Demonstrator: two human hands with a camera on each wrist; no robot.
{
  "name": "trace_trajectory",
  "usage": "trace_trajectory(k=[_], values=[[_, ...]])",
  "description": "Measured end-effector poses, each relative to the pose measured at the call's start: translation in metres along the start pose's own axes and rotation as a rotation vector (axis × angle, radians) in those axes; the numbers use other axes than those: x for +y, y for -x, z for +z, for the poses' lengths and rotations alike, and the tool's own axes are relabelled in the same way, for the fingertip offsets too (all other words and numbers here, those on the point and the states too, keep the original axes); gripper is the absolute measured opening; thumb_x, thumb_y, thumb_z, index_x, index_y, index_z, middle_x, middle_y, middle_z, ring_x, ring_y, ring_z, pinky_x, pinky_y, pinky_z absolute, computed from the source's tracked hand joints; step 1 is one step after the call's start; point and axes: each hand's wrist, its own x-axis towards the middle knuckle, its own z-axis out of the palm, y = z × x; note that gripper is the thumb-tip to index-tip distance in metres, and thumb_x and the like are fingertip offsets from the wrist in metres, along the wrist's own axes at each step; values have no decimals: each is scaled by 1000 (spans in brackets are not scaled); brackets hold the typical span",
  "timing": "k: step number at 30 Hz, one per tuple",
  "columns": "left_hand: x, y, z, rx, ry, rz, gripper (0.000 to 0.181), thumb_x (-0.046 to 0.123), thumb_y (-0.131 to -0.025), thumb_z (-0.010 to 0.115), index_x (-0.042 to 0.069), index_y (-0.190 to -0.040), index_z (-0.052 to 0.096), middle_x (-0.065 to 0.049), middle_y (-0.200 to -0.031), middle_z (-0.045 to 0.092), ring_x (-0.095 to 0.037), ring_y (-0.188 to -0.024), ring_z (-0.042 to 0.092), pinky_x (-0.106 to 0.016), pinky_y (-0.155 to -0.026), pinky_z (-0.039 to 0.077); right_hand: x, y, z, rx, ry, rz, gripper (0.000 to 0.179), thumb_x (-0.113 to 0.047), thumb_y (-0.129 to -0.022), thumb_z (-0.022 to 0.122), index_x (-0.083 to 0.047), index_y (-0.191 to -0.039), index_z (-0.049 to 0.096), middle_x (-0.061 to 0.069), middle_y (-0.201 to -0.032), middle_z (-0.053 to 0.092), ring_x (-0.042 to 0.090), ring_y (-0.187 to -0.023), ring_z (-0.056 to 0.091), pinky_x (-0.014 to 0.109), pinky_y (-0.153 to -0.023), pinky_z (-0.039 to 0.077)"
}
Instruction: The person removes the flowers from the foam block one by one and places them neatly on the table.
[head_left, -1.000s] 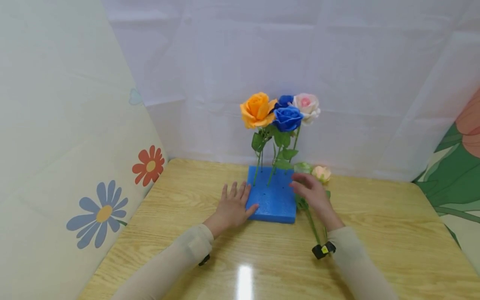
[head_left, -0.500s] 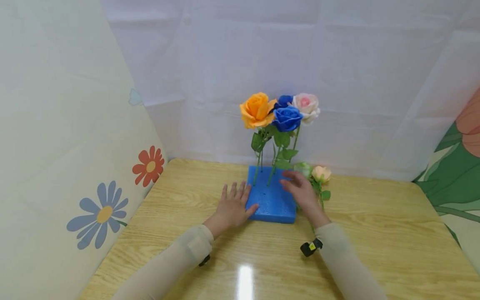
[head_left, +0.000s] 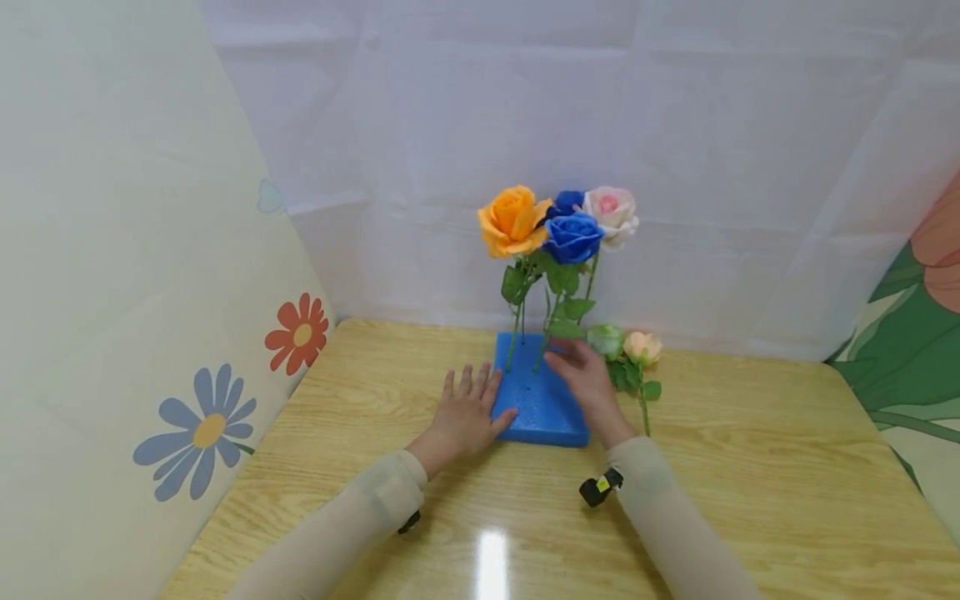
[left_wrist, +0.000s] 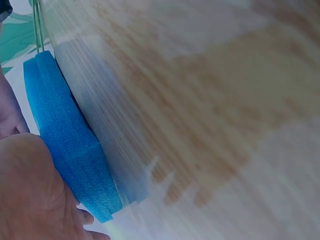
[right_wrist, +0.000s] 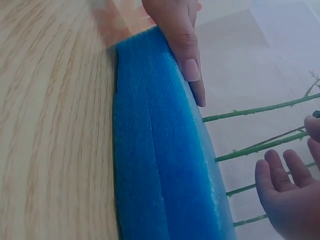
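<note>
A blue foam block (head_left: 547,408) lies on the table, with artificial roses standing in it. They are an orange rose (head_left: 514,222), a front blue rose (head_left: 573,237) with another blue one behind it, and a white-pink rose (head_left: 611,215). My left hand (head_left: 465,417) rests at the block's left edge, fingers spread and thumb over its top; the left wrist view shows the palm (left_wrist: 30,185) against the block's side. My right hand (head_left: 588,387) is over the block's right half, fingers loosely bent beside the green stems (right_wrist: 255,149); nothing shows between them.
On the table (head_left: 750,467), right of the block, lie a peach rose (head_left: 642,348) and a pale green-white flower (head_left: 605,339). A white cloth (head_left: 450,125) hangs close behind the roses. Flower-patterned panels (head_left: 150,250) flank the table.
My right hand has moved left over the block, from its right edge to beside the front blue rose's stem, uncovering the peach rose. The left hand stays in place.
</note>
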Motion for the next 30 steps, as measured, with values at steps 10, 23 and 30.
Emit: trace_trajectory(k=[10,23,30], values=[[-1,-1,5,1,10,-10,82,68,-103,18,13,-164,13,-12,-170,10,-42,-154,10,-63,-121,4,4,-10,10,46,-45,22,39,-13,-94,73,-2,-130,63,18,-133,64,32,-124,60,46,-107,46],[0,2,1,-1,3,1,81,67,-104,20,12,-164,14,-12,-170,10,-42,-154,12,-63,-121,6,5,-12,15,113,-89,21,30,-10,-91,76,3,-118,69,7,-108,74,11,-95,67,44,-99,52],[-1,-1,2,-5,5,7,82,67,-104,19,12,-164,13,-12,-170,10,-42,-154,11,-63,-121,6,0,-10,13,116,-134,2,26,-8,-92,75,3,-114,69,1,-101,73,9,-92,67,46,-98,53]])
